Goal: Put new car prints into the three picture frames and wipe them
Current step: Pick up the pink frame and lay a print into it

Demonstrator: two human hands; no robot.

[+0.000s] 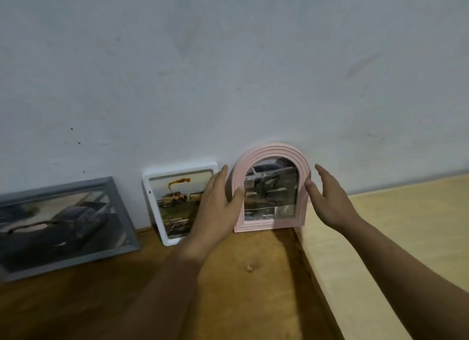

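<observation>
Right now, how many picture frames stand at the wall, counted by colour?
Grey frame: 1
White frame: 1
Pink arched frame: 1, between the left hand and the right hand
Total: 3 frames

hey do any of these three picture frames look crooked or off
Yes: the print in the pink arched frame sits skewed, leaving gaps under the arch. The grey frame leans back far more than the white frame.

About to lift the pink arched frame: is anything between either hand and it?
Nothing visible. The left hand and right hand flank the pink frame, thumbs already on its side edges. The white frame stands beside it, partly behind the left hand.
</observation>
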